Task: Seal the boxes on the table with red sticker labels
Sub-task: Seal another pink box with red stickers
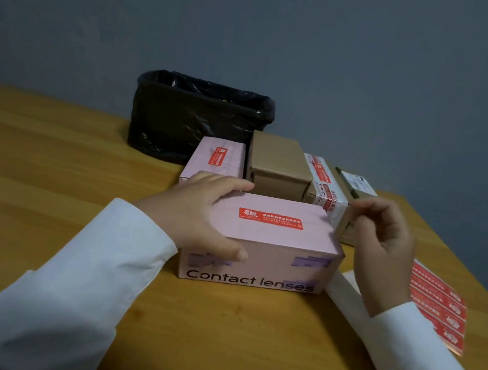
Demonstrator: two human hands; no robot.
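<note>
The left hand (200, 210) grips the near pink box (262, 245) at its left end — fingers curled over the far top edge, thumb pressed on the front face just above the printed words "Contact lenses". The right hand (381, 248) hovers beside the box's right end with its fingers loosely curled and the thumb and forefinger drawn close together near the top right corner; whether they pinch anything cannot be told, and no label shows between them.

A red sticker label (271, 218) already lies flat along the middle of the lid of this box, so the judgement is that this box is at the end of its sealing step — the label is on, and only a final press or a check remains. Behind it stand a second pink box (217, 161) that also carries a red label, a plain brown box (278, 164) with no label visible, a taped box (328, 191) and a small box (359, 184) further right. The sheet of red labels (437, 308) lies on the table (33, 157) to the right, partly behind the right wrist.

The next move likely calls for setting the near box aside, peeling a fresh label from the sheet and bringing forward the brown box. A black-lined bin (196, 116) stands at the back.
</note>
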